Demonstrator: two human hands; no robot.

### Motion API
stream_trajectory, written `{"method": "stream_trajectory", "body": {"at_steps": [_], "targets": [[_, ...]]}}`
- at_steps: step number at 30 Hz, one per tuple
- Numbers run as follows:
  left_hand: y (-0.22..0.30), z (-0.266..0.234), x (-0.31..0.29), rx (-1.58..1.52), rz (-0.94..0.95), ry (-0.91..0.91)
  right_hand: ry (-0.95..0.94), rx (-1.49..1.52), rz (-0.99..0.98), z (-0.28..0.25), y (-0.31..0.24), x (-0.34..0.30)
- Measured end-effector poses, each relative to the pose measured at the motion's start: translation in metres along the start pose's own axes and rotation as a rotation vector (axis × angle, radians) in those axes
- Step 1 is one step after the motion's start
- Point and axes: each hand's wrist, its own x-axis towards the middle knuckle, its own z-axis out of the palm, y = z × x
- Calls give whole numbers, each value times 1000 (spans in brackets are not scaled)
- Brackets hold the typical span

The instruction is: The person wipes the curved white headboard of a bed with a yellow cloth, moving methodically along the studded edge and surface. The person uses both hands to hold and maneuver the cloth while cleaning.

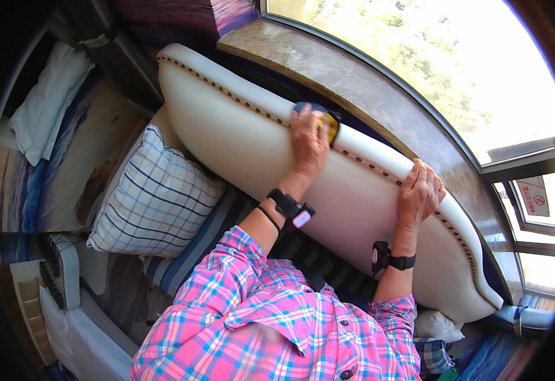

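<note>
A cream padded sofa backrest, edged with a row of dark studs, runs diagonally in front of me. My left hand, slightly blurred, is closed over a rounded yellow and dark pad on the backrest's top edge. Its exact kind is unclear, as my fingers cover part of it. Farther right, my right hand grips the same top edge, fingers bent over the rim and pressed together. Both wrists carry black straps with small devices.
Behind the backrest runs a marble window sill below a bright window. A checked cushion leans at the left on a striped seat. A white pillow lies farther left; another small white cushion sits low right.
</note>
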Motion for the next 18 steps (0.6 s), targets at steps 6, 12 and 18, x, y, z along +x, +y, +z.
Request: {"method": "stream_trajectory", "body": {"at_steps": [6, 12, 18], "targets": [[32, -27, -46, 17, 296, -217, 2, 17, -16, -1, 0, 1], [-65, -99, -29, 515, 269, -119, 17, 17, -12, -1, 0, 0], [-97, -115, -6, 224, -148, 117, 9, 22, -10, -1, -1, 0]]}}
